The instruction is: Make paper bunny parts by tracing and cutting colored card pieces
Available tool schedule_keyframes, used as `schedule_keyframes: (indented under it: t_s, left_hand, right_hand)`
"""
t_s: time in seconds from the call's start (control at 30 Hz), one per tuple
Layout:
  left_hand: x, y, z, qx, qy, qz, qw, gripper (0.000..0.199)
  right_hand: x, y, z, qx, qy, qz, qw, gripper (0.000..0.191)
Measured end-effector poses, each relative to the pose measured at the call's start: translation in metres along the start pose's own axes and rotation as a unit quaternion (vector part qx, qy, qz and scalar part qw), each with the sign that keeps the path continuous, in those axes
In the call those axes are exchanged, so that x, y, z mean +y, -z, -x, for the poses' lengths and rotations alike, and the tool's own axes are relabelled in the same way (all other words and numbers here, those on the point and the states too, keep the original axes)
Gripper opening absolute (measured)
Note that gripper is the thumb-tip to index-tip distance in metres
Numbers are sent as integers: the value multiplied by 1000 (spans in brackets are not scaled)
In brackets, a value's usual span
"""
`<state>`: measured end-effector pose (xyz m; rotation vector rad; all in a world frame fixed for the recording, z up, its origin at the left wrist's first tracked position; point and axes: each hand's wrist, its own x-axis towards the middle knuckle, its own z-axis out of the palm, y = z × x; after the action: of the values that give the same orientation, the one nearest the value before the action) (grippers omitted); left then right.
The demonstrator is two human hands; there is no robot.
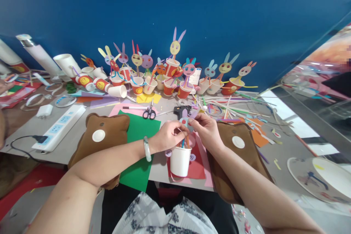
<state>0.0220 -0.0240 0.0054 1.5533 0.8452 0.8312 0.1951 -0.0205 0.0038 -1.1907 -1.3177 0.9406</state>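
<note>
A white paper cup [180,162] stands upright near the table's front edge, with blue and orange stems [188,142] rising from it. Small round tags marked with letters stick out at its sides. Above it is a light-blue paper rabbit head [183,122] with purple ears and red eyes. My right hand [206,128] pinches the right edge of this head between thumb and fingers. From the left, my left hand [171,135] curls its fingers at the head's lower part and the stem tops. The exact contact of its fingertips is partly hidden.
Finished rabbit cups [185,89] line the wall. Scissors [149,111] and a black glue gun [182,110] lie behind my hands. Brown bear-shaped cushions [101,142] flank the workspace, green paper [137,153] beside one. A power strip [59,128] lies left; loose sticks [227,104] right.
</note>
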Motion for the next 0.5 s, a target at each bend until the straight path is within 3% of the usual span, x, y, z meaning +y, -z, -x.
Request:
schedule_keyframes:
  t_s: [0.5]
  left_hand:
    - [-3, -1, -1, -18, 0, 33, 999, 11]
  right_hand:
    - [-3, -2, 0, 4, 14, 5, 1000, 14]
